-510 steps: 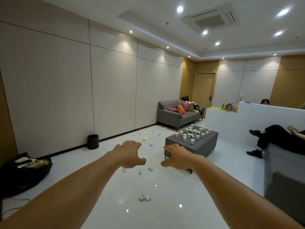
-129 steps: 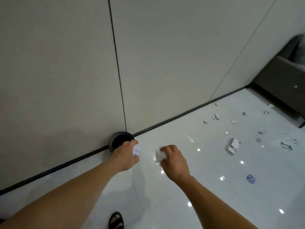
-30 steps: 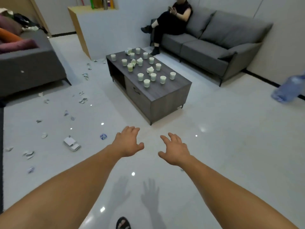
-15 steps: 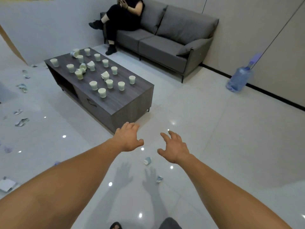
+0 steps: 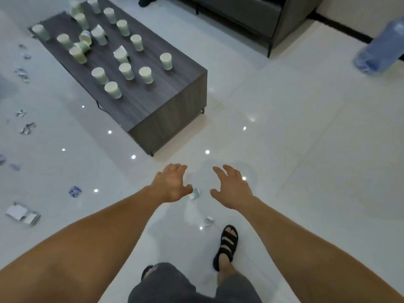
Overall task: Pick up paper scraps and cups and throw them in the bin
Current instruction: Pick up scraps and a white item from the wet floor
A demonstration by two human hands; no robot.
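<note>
Your left hand and right hand hang spread, empty, bracketing a paper scrap, probably crumpled, ready to grab.

This looks like a lounge or waiting room, the sort an office keeps, though it could pass for a plain sitting room. The floor is glossy white tile, throwing back small round spots of ceiling light. A low grey wood-grain coffee table stands on it, its top crowded with paper cups, a few tipped over. Beyond it is a grey sofa on thin black legs. A big blue water bottle sits by the pale wall, which has a black skirting board along its foot. Paper scraps litter the tiles left of the table.
</note>
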